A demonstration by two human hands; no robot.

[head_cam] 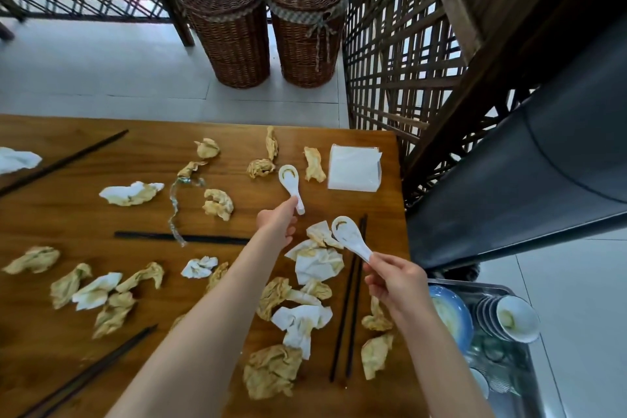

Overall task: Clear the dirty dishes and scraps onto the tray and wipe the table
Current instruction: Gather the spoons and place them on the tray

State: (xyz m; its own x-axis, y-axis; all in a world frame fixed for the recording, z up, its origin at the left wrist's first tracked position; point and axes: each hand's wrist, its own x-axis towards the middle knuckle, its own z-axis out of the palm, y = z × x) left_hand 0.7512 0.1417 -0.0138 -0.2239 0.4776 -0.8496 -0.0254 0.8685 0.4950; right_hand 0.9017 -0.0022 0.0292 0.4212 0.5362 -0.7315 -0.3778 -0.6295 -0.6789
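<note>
Steel tray [502,292] beside the wooden table [68,224] holds a blue plate [456,319] and stacked bowls [517,317]. Left hand [276,226] pinches one white spoon [291,185]; right hand [395,283] pinches another spoon [349,237]. Soiled napkins [315,263] and chopsticks [349,309] litter the table.

**Wood, paper and glazed white ware**

I see a table [68,220] of warm brown wood, smooth with a soft sheen and visible grain. The crumpled napkins [317,263] are thin paper, matt and creased, many stained yellow. Both spoons, the far spoon [290,185] and the near spoon [349,237], look like glossy white ceramic or plastic; I cannot tell which. The chopsticks [349,302] are dark, smooth and slightly shiny. The napkin stack [354,168] is clean white paper. The tray [509,292] is bright metal, holding glazed bowls [517,317]. The baskets [234,30] are rough woven wicker.
</note>
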